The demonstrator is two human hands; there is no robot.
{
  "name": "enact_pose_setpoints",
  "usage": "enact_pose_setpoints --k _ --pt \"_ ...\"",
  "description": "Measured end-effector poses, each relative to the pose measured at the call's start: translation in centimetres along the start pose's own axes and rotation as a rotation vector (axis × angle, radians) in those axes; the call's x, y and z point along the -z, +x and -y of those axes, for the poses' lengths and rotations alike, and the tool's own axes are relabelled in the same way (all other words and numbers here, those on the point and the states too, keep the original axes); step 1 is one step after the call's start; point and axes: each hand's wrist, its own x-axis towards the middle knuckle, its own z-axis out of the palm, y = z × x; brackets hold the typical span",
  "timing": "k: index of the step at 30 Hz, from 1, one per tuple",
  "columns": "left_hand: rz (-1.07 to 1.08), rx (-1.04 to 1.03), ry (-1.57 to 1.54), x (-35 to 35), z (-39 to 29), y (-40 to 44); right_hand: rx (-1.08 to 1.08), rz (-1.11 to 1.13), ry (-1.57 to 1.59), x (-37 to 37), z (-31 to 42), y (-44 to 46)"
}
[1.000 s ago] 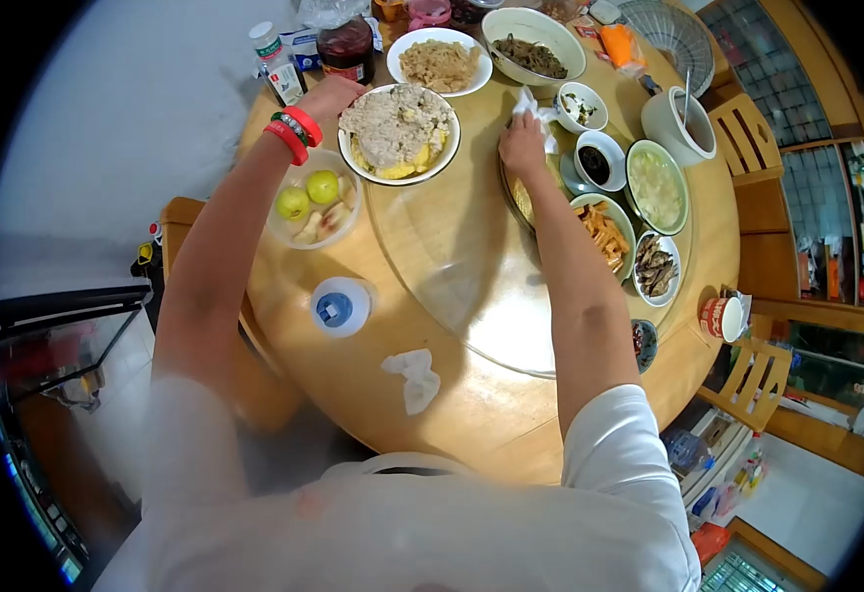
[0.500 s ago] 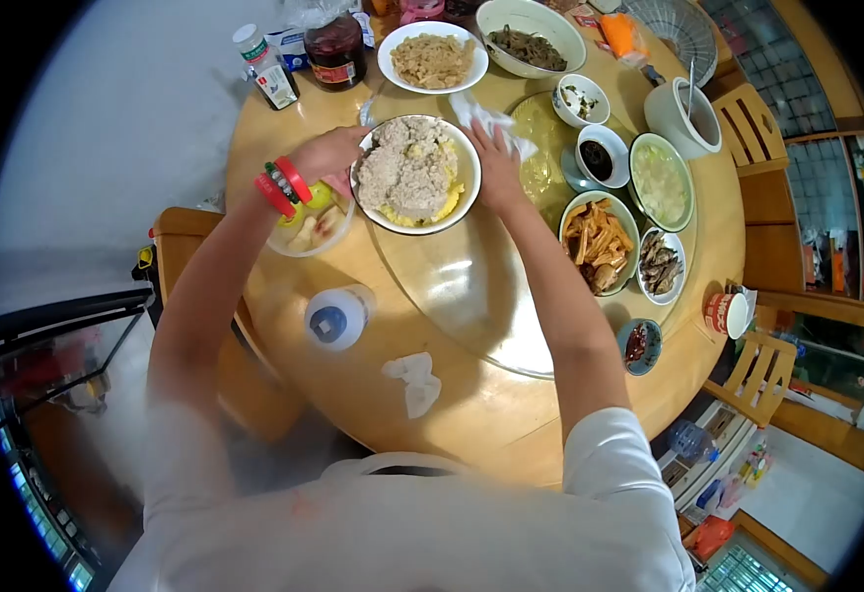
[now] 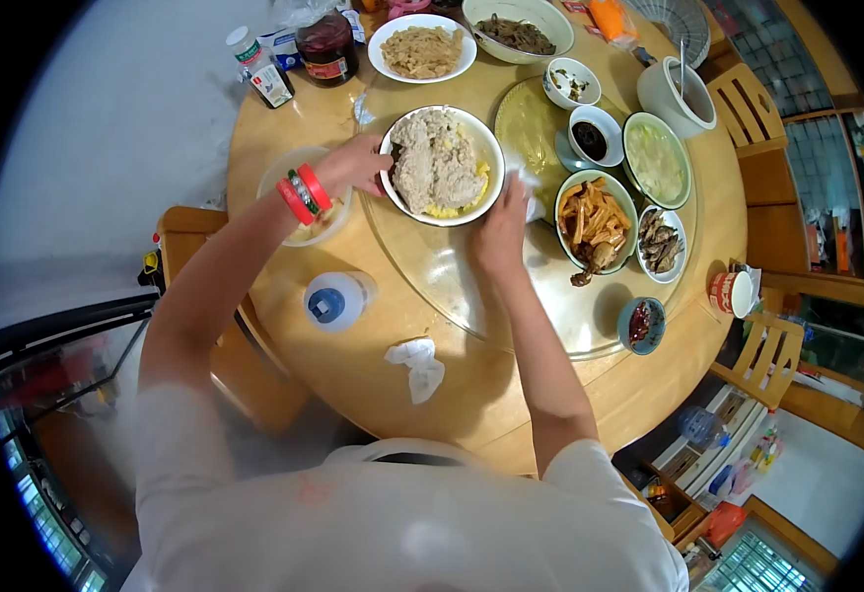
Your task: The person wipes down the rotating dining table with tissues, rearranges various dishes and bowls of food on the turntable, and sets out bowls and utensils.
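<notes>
A white bowl with a dark rim, heaped with pale minced filling over something yellow, stands on the glass turntable. My left hand, with red bands at its wrist, grips the bowl's left rim, fingers at the edge. My right hand is close beside the bowl's lower right side, fingers closed on a crumpled white tissue; the fingertips are partly blurred. Below my left forearm, a clear plastic tub with cut pieces inside is partly covered.
To the right are a bowl of brown strips, a pale green soup bowl and a dark sauce bowl. A noodle plate and jar stand behind. Nearer me are a white bottle and loose tissue.
The filled bowl has shifted right, with my left hand following at its rim. My right hand has come down and nearer me, carrying the tissue along. The turntable dishes moved slightly in view.
</notes>
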Motion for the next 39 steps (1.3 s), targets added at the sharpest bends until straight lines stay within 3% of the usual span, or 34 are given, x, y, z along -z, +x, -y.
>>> enact_pose_setpoints --k 1,5,9,11,13,15,17,24,29,33,38,39 --pt "0.009 -0.048 -0.13 -0.2 0.3 -0.3 0.003 0.014 -0.069 -0.4 -0.7 1.7" --pt "-0.035 -0.111 -0.105 0.1 1.0 -2.7 -0.04 -0.009 -0.239 -3.6 -4.9 8.4" --pt "-0.03 -0.15 -0.126 2.0 1.3 -8.0 -0.13 0.003 -0.226 -3.2 -7.0 14.7" --pt "-0.005 -0.156 -0.187 2.8 1.5 -11.0 -0.155 -0.095 -0.23 -5.2 -8.2 16.8" --pt "-0.158 -0.117 -0.204 3.3 1.4 -14.0 -0.169 -0.003 -0.305 -6.5 -6.5 15.6" --pt "-0.185 -0.126 -0.206 4.2 1.8 -16.0 0.215 -0.149 -0.205 -10.2 -4.3 12.2" --pt "-0.217 -0.12 -0.209 5.1 2.6 -17.7 0.259 0.065 -0.01 -8.6 2.1 8.8" --pt "-0.416 -0.146 -0.342 6.0 4.7 -21.0 0.518 0.135 0.074 -13.6 5.2 15.5" --pt "-0.388 -0.17 -0.248 5.9 3.2 -21.7 0.639 0.17 0.076 -13.5 5.1 9.2" --pt "-0.29 -0.181 -0.187 5.2 1.4 -19.0 0.636 0.281 0.105 -6.7 4.7 -0.3" --pt "-0.053 -0.198 -0.091 3.6 -0.9 -11.1 0.373 0.377 0.008 2.7 4.6 -12.5" --pt "0.082 -0.298 -0.057 3.5 -0.6 -8.8 0.276 0.384 0.01 4.4 4.0 -14.6"
